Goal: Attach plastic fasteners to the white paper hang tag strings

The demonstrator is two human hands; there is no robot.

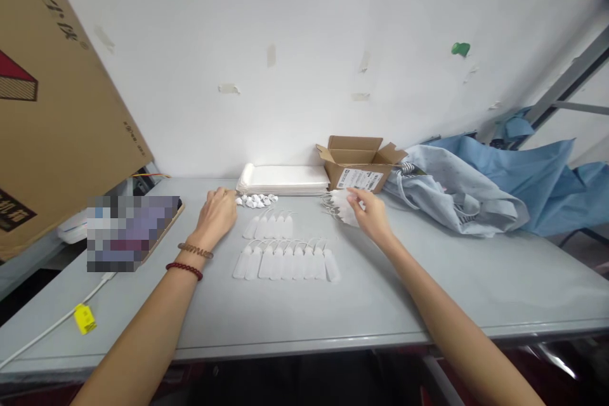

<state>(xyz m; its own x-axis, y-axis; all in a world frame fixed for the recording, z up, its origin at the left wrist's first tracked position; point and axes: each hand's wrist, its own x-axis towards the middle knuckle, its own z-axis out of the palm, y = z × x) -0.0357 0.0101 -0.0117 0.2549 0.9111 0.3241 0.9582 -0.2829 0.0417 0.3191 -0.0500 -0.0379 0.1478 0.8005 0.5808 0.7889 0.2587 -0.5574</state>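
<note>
My left hand (216,212) is curled above the grey table, beside a small heap of white folded pieces (258,200). Its fingertips are turned away, so whatever they hold is hidden. Over at the right, my right hand (372,214) has thumb and forefinger closed at the edge of a pile of white tags (343,206) with thin strings, pinching a white tag. Between the hands, white tags with string loops lie side by side in two rows: a shorter far row (271,227) and a longer near row (288,264).
A stack of flat white sheets or bags (288,179) lies against the wall, beside an open cardboard box (359,168). Light-blue cloth (457,193) covers the right rear. At left are a large carton (66,95), a blurred-out object (133,233) and a white cable (52,325) with a yellow label.
</note>
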